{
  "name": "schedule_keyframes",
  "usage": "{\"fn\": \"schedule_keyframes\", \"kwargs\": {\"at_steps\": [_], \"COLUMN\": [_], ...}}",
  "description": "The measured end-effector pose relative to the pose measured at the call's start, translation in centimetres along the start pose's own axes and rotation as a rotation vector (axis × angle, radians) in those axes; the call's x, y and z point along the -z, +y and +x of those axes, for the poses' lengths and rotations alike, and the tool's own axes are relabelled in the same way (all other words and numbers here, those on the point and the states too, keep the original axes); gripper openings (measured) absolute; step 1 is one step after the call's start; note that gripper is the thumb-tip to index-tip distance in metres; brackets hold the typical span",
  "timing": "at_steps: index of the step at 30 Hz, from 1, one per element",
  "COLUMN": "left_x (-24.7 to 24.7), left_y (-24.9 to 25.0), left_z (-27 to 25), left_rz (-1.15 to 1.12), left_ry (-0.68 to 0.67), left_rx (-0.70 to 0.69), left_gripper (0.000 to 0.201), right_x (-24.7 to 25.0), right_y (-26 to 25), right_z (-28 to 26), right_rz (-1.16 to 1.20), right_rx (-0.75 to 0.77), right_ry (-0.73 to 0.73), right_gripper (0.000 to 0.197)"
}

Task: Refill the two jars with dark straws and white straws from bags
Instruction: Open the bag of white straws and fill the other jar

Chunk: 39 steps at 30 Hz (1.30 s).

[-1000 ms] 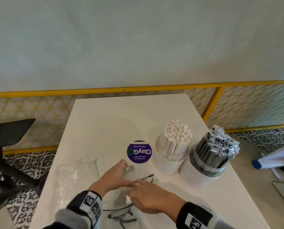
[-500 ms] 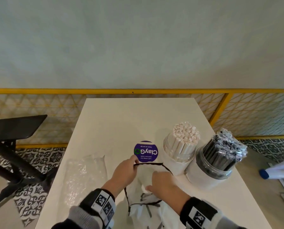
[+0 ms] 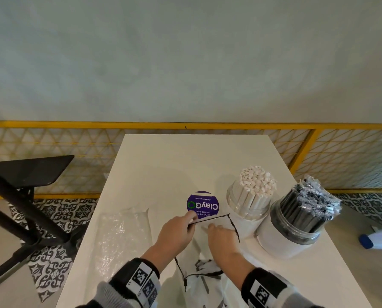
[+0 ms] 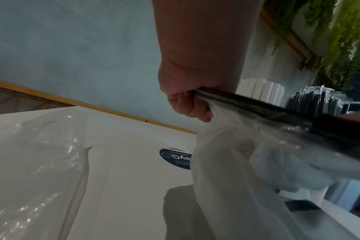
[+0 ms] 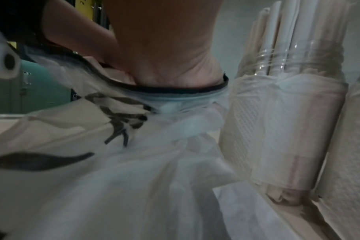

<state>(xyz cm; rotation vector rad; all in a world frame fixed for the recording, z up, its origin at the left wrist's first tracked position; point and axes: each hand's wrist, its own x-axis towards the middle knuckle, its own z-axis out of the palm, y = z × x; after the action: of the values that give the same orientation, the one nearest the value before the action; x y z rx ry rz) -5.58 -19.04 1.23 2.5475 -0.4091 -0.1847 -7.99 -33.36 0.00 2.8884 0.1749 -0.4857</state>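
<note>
Left hand: the left hand (image 3: 177, 232) is curled tight on the black-edged rim of the bag (image 3: 204, 283); the left wrist view shows fingers and thumb pinching that dark edge, pulled taut toward the right.
Right hand: the right hand (image 3: 221, 237) reaches down into the mouth of the bag, past the rim. Its fingers are hidden by the plastic, so I cannot tell whether they are curled on anything.
Bag: thin white plastic with dark markings, lying at the near edge of the table (image 3: 185, 161), its mouth held open between the two hands.
Jars: the jar of white straws (image 3: 250, 196) and the jar of dark straws (image 3: 301, 216) stand side by side to the right of the bag, both packed full.
Other bag: a clear bag (image 3: 121, 236) lies flat on the left of the table.
Hard to see: the right wrist view is blurred; the bag's contents are probably a few dark straws.
</note>
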Motion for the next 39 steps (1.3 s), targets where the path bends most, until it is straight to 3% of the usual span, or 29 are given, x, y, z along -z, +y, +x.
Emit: {"fn": "schedule_keyframes", "kwargs": {"at_steps": [2, 4, 7, 10, 14, 17, 22, 24, 28, 32, 36, 39], "left_x": [0.1, 0.2, 0.5, 0.4, 0.2, 0.1, 0.8, 0.9, 1.1, 1.7, 1.5, 1.0], "left_y": [-0.1, -0.4, -1.3, -1.8, -1.6, -1.6, -1.3, -1.0, -0.6, -1.5, -2.8, -3.1], "left_z": [-0.2, -0.3, -0.3, -0.3, -0.2, 0.0, -0.1, -0.3, -0.7, -0.8, -0.9, -1.0], "left_rz": [0.001, -0.003, -0.044, -0.081, -0.120, -0.214, -0.436, -0.478, -0.497, -0.260, 0.013, 0.166], "left_ry": [0.003, 0.006, 0.034, 0.054, 0.057, 0.023, 0.022, -0.004, -0.011, -0.076, -0.113, -0.136], "left_rx": [0.010, 0.038, 0.099, 0.136, 0.158, 0.169, 0.192, 0.175, 0.172, 0.251, 0.309, 0.289], "left_gripper": [0.016, 0.016, 0.015, 0.016, 0.015, 0.008, 0.005, 0.005, 0.006, 0.033, 0.034, 0.033], "right_x": [0.0, 0.1, -0.4, -0.7, 0.3, 0.7, 0.7, 0.3, 0.3, 0.9, 2.6, 5.3], "right_y": [0.0, 0.1, 0.4, 0.6, 0.3, -0.6, -0.8, -1.0, -1.5, -0.4, 0.9, 1.4], "right_z": [0.2, 0.3, 0.5, 0.0, -2.2, -2.9, -2.2, -2.1, -2.2, -2.3, -3.1, -3.9], "right_rz": [0.024, 0.041, 0.176, 0.216, 0.340, 0.456, 0.371, 0.353, 0.339, 0.540, 0.884, 1.164], "right_rx": [0.023, 0.057, 0.116, 0.169, 0.463, 0.528, 0.218, 0.233, 0.274, 0.238, 0.285, 0.326], "right_ry": [-0.009, 0.080, 0.126, 0.226, 0.472, 0.426, 0.097, 0.010, -0.090, -0.153, -0.212, -0.173], "right_gripper": [0.027, 0.026, 0.040, 0.035, 0.022, 0.016, 0.031, 0.037, 0.018, 0.014, 0.011, 0.011]}}
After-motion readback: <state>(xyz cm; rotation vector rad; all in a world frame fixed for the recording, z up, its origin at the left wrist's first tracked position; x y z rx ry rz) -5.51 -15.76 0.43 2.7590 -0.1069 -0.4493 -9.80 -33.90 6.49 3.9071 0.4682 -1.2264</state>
